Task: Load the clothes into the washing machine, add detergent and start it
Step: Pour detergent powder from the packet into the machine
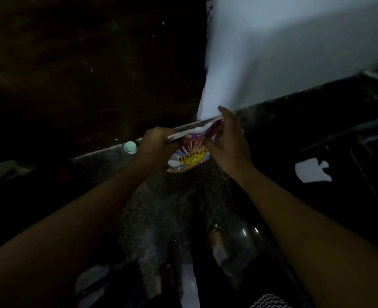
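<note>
Clamping detergent packet (pixel 189 157) w/ left hand (pixel 155 145) & right hand (pixel 230 144); teal cap (pixel 130 147) beside.

Dim interior corner. At far left stands a dark brown wall (pixel 83 63) flecked with pale specks; at far right a white wall (pixel 294 52), the brightest surface in view. A dark skirting band (pixel 306 103) runs along their base. Near lies a speckled grey floor (pixel 172 207); to the right are white scraps (pixel 312 172) and faint metal bars (pixel 366 134).
</note>
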`<action>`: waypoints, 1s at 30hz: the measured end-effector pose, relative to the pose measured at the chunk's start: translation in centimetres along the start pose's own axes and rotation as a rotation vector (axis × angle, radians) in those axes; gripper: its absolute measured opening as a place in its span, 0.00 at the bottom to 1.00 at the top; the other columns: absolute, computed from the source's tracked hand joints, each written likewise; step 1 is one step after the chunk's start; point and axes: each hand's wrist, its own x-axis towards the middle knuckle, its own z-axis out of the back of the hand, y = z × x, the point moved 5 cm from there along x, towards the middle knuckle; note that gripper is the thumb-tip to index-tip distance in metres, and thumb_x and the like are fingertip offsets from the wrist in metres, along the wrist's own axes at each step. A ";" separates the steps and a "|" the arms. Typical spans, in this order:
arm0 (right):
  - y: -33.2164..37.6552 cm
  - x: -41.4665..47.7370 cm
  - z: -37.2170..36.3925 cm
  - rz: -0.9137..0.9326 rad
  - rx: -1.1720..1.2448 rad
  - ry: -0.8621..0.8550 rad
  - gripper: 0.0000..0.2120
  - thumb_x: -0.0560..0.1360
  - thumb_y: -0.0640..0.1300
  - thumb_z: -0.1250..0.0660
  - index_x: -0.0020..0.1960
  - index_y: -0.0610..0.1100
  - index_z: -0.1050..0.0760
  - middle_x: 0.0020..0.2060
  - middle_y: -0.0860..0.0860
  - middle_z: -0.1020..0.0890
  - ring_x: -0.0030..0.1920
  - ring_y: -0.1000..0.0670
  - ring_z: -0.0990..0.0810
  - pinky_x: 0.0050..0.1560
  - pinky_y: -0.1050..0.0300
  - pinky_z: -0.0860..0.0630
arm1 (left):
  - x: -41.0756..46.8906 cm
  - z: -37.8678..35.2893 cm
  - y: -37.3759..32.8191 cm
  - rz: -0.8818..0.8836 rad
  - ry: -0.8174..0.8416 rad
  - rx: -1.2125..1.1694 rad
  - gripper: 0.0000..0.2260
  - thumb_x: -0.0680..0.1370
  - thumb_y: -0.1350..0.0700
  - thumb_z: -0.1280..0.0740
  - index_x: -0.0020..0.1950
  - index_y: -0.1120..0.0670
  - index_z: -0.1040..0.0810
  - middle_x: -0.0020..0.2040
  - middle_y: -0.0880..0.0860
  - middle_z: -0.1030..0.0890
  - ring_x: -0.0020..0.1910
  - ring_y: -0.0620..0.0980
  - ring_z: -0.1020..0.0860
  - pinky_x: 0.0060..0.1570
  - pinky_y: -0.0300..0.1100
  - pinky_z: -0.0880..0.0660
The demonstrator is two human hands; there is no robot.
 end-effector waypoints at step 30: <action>12.3 -33.3 29.9 0.027 1.625 -0.604 0.27 0.82 0.60 0.41 0.74 0.44 0.27 0.72 0.43 0.24 0.71 0.38 0.27 0.64 0.42 0.26 | -21.4 4.2 -52.1 -0.566 0.515 -0.566 0.05 0.77 0.58 0.26 0.51 0.59 0.16 0.41 0.51 0.13 0.39 0.47 0.14 0.39 0.39 0.20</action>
